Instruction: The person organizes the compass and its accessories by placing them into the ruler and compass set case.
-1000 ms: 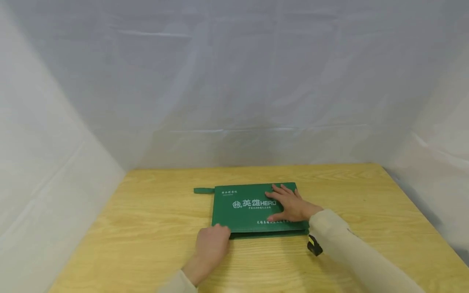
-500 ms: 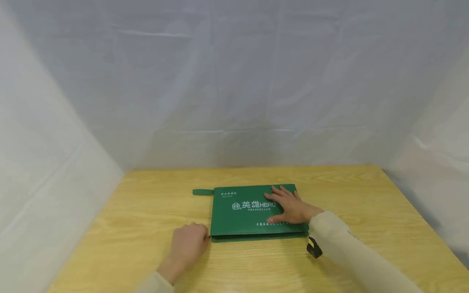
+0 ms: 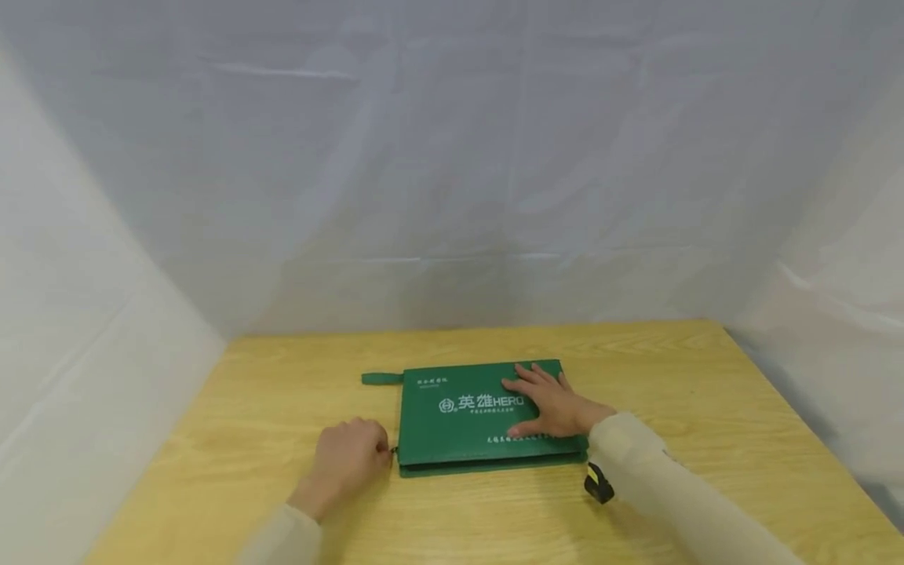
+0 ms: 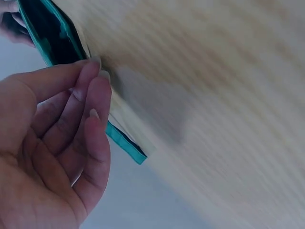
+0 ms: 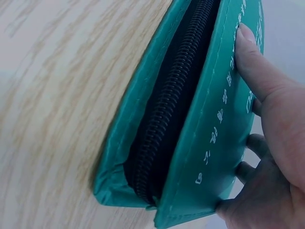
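Observation:
A green zip pouch (image 3: 438,439) with white lettering lies flat on the wooden table. Just off its front left corner, my left hand (image 3: 349,455) pinches a small dark zipper pull (image 3: 394,450) between thumb and forefinger. The fingertips mostly cover that pull in the left wrist view. My right hand (image 3: 554,404) rests on the right part of the cover with its fingers spread. Along the pouch's front edge, the right wrist view shows a black zipper (image 5: 167,100) with its teeth meshed. A green wrist strap (image 3: 381,378) sticks out from the back left corner.
The pouch lies on a wood-grain table (image 3: 282,408). Pale sheeting (image 3: 452,173) hangs behind the table and on both sides. A black and yellow device (image 3: 598,482) is at the right wrist, below the sleeve.
My left hand has moved left, from the pouch's front left corner to just beyond its left side. The right hand stays on the cover. The whole head view has shifted slightly.

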`<state>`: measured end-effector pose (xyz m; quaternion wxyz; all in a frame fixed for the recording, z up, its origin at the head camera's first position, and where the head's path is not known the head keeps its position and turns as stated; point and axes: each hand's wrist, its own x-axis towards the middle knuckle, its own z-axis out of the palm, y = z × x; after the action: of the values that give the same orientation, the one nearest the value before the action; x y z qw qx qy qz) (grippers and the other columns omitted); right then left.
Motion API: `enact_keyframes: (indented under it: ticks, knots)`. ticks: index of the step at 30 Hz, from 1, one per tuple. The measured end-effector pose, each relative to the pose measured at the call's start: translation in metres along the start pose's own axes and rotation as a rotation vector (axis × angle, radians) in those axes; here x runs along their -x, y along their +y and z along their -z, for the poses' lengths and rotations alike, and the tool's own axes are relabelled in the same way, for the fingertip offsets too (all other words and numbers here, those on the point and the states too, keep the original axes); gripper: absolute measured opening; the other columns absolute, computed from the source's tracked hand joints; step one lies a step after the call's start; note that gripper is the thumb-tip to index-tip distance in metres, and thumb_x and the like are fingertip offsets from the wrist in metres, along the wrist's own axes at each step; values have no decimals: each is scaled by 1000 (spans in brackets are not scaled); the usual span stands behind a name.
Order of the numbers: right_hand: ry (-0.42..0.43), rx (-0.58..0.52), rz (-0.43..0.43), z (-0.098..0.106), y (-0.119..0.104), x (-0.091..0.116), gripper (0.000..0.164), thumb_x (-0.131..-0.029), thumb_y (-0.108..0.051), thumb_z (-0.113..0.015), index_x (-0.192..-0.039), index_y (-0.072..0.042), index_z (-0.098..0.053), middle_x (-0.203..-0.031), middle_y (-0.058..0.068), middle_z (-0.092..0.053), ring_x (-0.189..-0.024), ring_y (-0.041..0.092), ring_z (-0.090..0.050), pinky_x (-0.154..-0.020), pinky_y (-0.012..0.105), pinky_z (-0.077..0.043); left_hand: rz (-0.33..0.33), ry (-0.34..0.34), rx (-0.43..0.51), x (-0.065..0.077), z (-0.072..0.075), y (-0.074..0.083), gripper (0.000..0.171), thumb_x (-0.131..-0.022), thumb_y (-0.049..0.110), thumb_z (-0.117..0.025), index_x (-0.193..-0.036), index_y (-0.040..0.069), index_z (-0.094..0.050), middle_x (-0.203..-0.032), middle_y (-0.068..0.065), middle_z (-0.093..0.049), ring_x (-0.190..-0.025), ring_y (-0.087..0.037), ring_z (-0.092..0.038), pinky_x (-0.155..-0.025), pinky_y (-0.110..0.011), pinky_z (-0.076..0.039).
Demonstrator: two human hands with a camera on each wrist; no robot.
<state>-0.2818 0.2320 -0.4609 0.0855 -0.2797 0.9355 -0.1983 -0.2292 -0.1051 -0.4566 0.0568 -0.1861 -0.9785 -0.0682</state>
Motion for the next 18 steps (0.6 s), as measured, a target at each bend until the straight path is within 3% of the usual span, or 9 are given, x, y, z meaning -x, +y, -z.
enact_keyframes:
  ticks: [6, 11, 18]
  knots:
    - [5, 13, -9, 0, -1, 2, 82, -83, -50, -69, -147, -12, -36, -155, 19, -16, -140, 43, -9, -103, 70, -5, 27, -33, 40, -18, -1, -4, 14, -84, 20, -73, -70, 18, -72, -65, 8, -61, -51, -9, -46, -46, -31, -40]
    - [-4, 47, -31, 2, -6, 1, 82, -82, -51, -69, -148, -15, -36, -156, 16, -16, -141, 41, -10, -104, 68, -7, 63, -50, 32, -38, -2, -12, 13, -85, 23, -72, -73, 19, -74, -64, 8, -61, -52, -12, -47, -47, -33, -41]
    - [-16, 54, -32, 3, -12, -2, 82, -82, -52, -69, -148, -16, -37, -156, 14, -17, -141, 40, -11, -105, 67, -7, 119, -118, 16, -60, 3, -23, 25, -90, 25, -66, -66, 18, -67, -60, 5, -57, -53, -13, -50, -47, -32, -42]
